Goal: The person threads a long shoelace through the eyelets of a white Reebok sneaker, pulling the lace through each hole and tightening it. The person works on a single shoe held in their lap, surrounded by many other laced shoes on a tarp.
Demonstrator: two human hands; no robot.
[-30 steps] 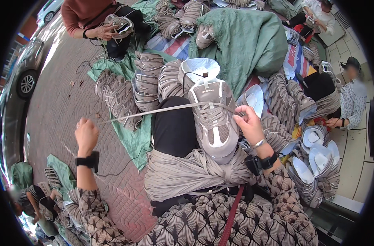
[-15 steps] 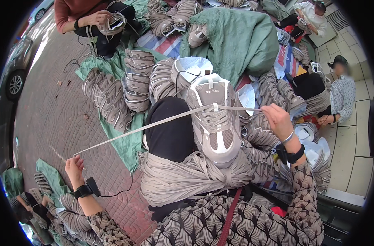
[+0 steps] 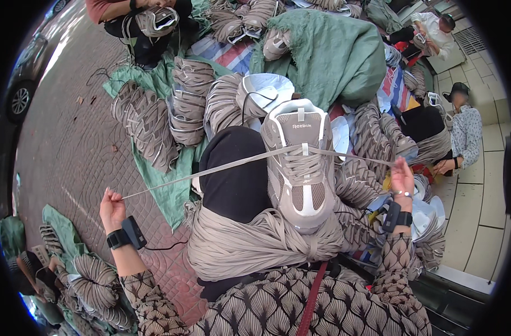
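Note:
A grey-beige shoe upper (image 3: 301, 127) with white trim rests toe toward me beside my black-clad knee (image 3: 231, 168). Its flat beige shoelace (image 3: 210, 169) is threaded partway up and runs through the tongue loop. Far out to the left, my left hand (image 3: 112, 210) pinches one lace end. My right hand (image 3: 402, 179), slightly blurred, grips the other end at the right. Both lace halves stretch nearly straight between shoe and hands. Across my lap lies a thick bundle of beige laces (image 3: 238, 246), just below the toe.
Stacked shoe uppers (image 3: 146, 126) lie ahead on green and striped sheeting. A large green sack (image 3: 334, 56) stands behind the shoe. Other people work nearby, one seated at the right (image 3: 465, 134). A parked car (image 3: 26, 84) is at the far left, past the paving.
My right hand has moved outward and down, drawing more lace to the right. My left hand has shifted slightly inward and up. The shoe appears a little farther right.

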